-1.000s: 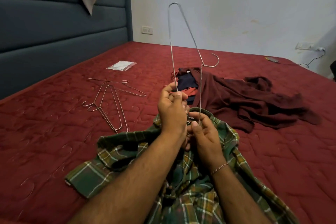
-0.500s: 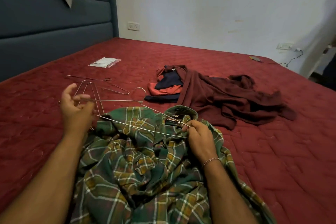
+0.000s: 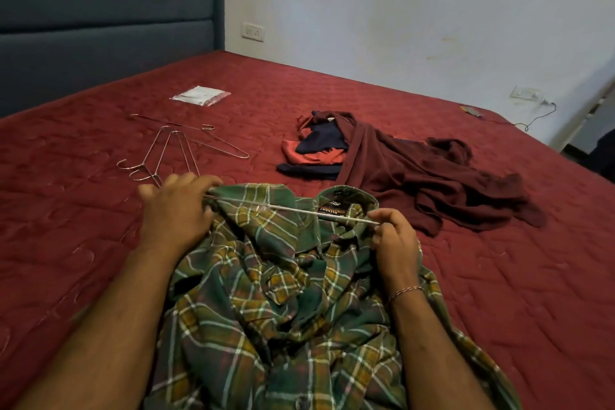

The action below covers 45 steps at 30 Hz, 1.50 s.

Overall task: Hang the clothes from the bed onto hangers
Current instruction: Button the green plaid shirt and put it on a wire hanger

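A green plaid shirt (image 3: 283, 293) lies crumpled on the red bed (image 3: 499, 276) in front of me, collar facing away. A wire hanger (image 3: 293, 208) lies across its collar, its left end tucked under the shirt's shoulder. My left hand (image 3: 176, 210) grips that shoulder fabric over the hanger's end. My right hand (image 3: 394, 238) pinches the wire at the right of the collar. Farther back lie a maroon garment (image 3: 432, 183) and folded orange and navy clothes (image 3: 316, 153).
Several spare wire hangers (image 3: 173, 150) lie on the bed to the left of the shirt. A clear plastic packet (image 3: 199, 96) sits beyond them. A blue padded headboard (image 3: 100, 27) rises at the left. A phone and cable (image 3: 471, 110) are at the far right edge.
The hanger went from upright to lying flat across the collar. My left hand moved back in from the left and pulled the shirt's shoulder over the hanger's end.
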Each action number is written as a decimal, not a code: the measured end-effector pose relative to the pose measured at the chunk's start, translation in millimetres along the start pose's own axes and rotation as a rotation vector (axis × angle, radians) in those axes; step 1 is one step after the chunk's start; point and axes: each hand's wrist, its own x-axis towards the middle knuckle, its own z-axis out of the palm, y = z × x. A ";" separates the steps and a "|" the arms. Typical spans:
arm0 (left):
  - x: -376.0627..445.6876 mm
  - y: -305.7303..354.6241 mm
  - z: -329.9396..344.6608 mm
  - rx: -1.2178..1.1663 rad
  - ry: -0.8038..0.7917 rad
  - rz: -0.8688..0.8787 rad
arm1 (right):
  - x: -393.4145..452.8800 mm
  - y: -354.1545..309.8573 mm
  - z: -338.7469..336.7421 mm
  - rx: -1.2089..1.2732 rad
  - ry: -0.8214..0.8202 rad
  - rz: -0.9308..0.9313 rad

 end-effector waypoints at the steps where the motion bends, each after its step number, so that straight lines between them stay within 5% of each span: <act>1: 0.3 -4.3 -1.2 0.008 -0.012 -0.059 | 0.5 0.1 1.1 -0.041 0.004 -0.010; 5: -0.7 -6.1 3.2 0.046 -0.225 -0.178 | 15.9 -3.6 7.3 -0.237 0.023 0.100; 11: -0.1 -4.5 -19.9 0.053 -0.146 -0.232 | 45.3 -11.5 16.7 -0.626 -0.173 0.149; 19: 1.3 3.2 -49.6 0.132 -0.312 -0.265 | 31.3 -7.6 -4.1 -0.599 0.037 -0.166; 27: 44.6 50.3 -84.4 0.248 -0.569 0.084 | 42.9 -4.8 -18.6 -0.424 0.104 -0.564; 34: 65.0 138.0 -69.0 0.168 -0.491 0.248 | 38.9 -12.0 -20.5 -0.097 0.057 -0.631; 38: 69.8 179.1 -37.7 0.160 -0.432 0.350 | 42.2 -1.3 -24.1 -0.007 0.000 -0.364; 42: 73.3 183.7 -11.3 0.110 -0.471 0.294 | 45.9 6.7 -16.2 -0.135 0.031 -0.305; 45: 55.5 173.2 13.9 0.132 -0.202 0.265 | 42.3 6.3 -4.9 -0.340 0.174 -0.358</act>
